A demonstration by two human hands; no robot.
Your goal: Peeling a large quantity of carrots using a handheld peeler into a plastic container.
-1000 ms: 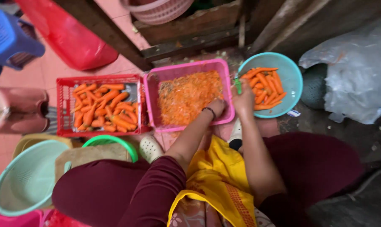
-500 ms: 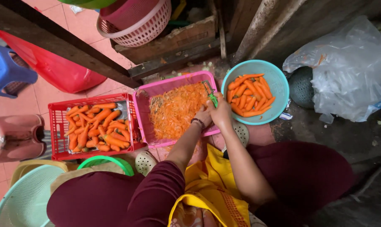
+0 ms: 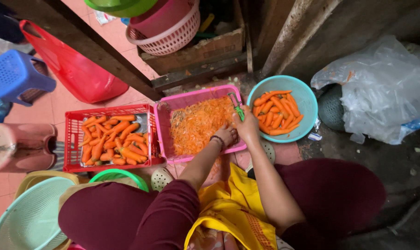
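Observation:
My right hand (image 3: 248, 128) grips a green peeler (image 3: 237, 108) over the right end of a pink tub (image 3: 162, 121) full of orange carrot peelings (image 3: 196, 125). My left hand (image 3: 227, 134), a dark band on its wrist, is curled just left of the right hand above the peelings. What its fingers hold is hidden. A teal bowl (image 3: 307, 102) of peeled carrots (image 3: 275, 112) sits right of the tub. Left of the tub stands a red crate (image 3: 73, 139) of unpeeled carrots (image 3: 112, 141).
Pale green and yellow basins (image 3: 29, 217) and a green bowl (image 3: 119, 176) lie at lower left. A blue stool (image 3: 15, 76), a red bag (image 3: 80, 74) and a pink basket (image 3: 166, 34) are behind. A clear plastic bag (image 3: 386, 88) and a dark colander (image 3: 331, 109) sit at the right.
My right hand has come back from the teal bowl to the pink tub, next to my left hand. The view has tilted up.

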